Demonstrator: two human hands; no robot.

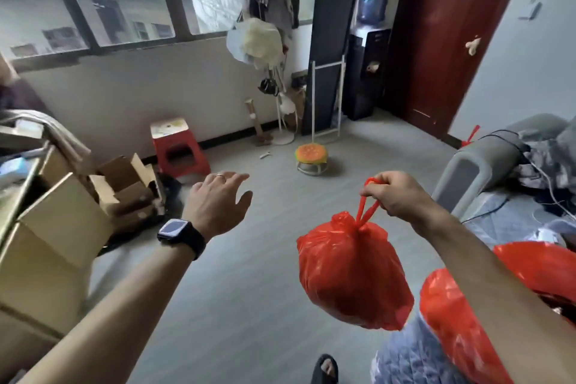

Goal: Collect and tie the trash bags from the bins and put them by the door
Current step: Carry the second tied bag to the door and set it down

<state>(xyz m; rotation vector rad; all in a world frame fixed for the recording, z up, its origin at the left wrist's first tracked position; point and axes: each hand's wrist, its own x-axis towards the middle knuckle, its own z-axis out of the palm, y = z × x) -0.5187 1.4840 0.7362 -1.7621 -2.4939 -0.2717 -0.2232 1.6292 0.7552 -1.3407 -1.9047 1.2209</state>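
Fingers [378, 179] of the right hand [402, 193] are curled tight round the red drawstring loops [367, 206] of a tied trash bag [352, 274]. The bag hangs full and bunched below the fist, clear of the floor [249, 290]. Just beside it, at the lower right and under the right forearm, sits a second red bag [461, 321], its top spread wide and not gathered.

The left hand [218, 203] is held out in the air, back upward, its fingers [237, 179] loosely spread and holding nothing. One finger wears a ring [220, 176], and a dark watch [182, 235] sits on the wrist.

A foot in a dark slipper [325, 368] shows at the bottom edge. Cardboard boxes [59, 227] with open flaps are stacked on the left, with a red stool [179, 150] behind them by the wall. A small burger-shaped stool [311, 154] stands mid-floor. The dark red door [445, 34] is in the far right corner, well apart from both bags, with a water dispenser [367, 72] just to its left. A thin red strip [470, 135] pokes up near the door's foot, behind a grey sofa arm [480, 162]; what it belongs to is hidden.
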